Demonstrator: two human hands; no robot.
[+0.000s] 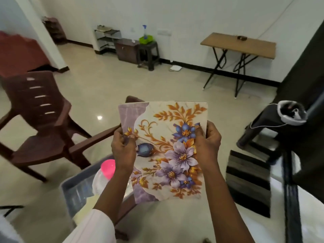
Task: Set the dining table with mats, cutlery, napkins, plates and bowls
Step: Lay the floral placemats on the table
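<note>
A floral mat (163,137), white with purple and blue flowers and orange leaves, is held up in front of me in the middle of the view. My left hand (122,148) grips its left edge with the thumb on the printed face. On the opposite edge, my right hand (207,139) grips it with the thumb over a blue flower. Below the mat stands a clear plastic bin (77,188) that holds a pink bowl (108,168) and clear containers.
A brown plastic chair (40,120) stands at the left, and another chair's arm (98,139) reaches behind the mat. A striped rug (249,183) lies on the floor at the right beside a dark stool (263,127). A folding table (240,45) stands against the far wall.
</note>
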